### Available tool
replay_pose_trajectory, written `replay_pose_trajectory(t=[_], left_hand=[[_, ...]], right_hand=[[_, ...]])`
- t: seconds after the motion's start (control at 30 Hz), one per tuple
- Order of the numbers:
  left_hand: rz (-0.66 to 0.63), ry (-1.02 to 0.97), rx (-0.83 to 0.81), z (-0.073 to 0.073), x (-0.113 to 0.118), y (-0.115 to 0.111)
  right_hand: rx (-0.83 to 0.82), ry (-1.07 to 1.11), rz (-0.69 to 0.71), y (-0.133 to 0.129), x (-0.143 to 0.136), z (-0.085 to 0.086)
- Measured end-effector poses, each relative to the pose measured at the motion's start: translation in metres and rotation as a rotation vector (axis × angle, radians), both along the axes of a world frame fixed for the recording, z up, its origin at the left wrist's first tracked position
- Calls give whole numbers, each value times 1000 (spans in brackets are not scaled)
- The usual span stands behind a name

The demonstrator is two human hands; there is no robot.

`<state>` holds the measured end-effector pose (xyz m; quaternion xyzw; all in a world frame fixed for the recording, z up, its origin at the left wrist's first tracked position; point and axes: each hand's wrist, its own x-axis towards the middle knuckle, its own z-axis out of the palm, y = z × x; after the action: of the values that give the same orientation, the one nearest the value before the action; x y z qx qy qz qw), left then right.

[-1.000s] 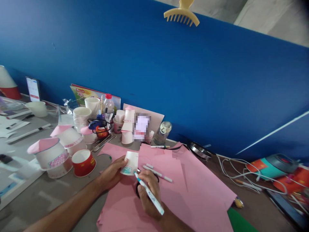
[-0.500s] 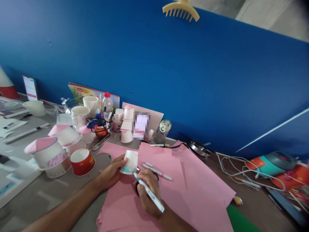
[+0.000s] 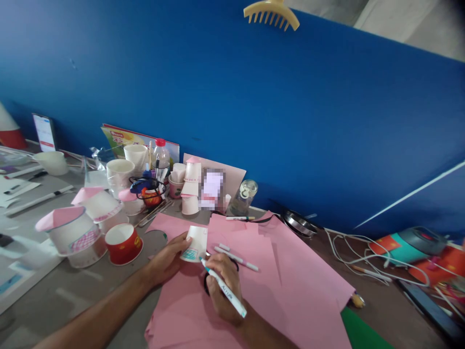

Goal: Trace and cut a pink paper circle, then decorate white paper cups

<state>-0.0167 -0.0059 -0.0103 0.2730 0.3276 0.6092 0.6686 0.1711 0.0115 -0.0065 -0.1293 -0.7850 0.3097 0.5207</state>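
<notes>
A small white paper cup (image 3: 197, 238) with a teal drawing near its rim is held in my left hand (image 3: 170, 257), the fingers gripping its left side. In my right hand (image 3: 224, 286) is a white marker (image 3: 227, 292), its teal tip at the cup's lower right edge. Beneath both hands lie pink paper sheets (image 3: 298, 295). Black-handled scissors (image 3: 207, 285) are partly hidden under my right hand. Two pale markers (image 3: 238, 259) lie on the paper just right of that hand.
Pink-roofed cup models (image 3: 69, 230) and a red cup (image 3: 123, 243) stand at the left. A phone (image 3: 212, 189) and a glass jar (image 3: 245, 198) are behind the paper. White cables (image 3: 358, 257) and a teal device (image 3: 414, 248) lie at the right. A blue partition (image 3: 232, 97) rises behind.
The view has shifted very slightly. Both hands keep nearly the same position, with the cup and marker still held.
</notes>
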Motion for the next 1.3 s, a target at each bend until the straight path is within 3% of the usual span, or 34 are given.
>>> replay_pose_trajectory(t=[1.3], left_hand=[[-9, 26, 44, 0, 1, -1]], right_hand=[[-42, -34, -47, -4, 3, 2]])
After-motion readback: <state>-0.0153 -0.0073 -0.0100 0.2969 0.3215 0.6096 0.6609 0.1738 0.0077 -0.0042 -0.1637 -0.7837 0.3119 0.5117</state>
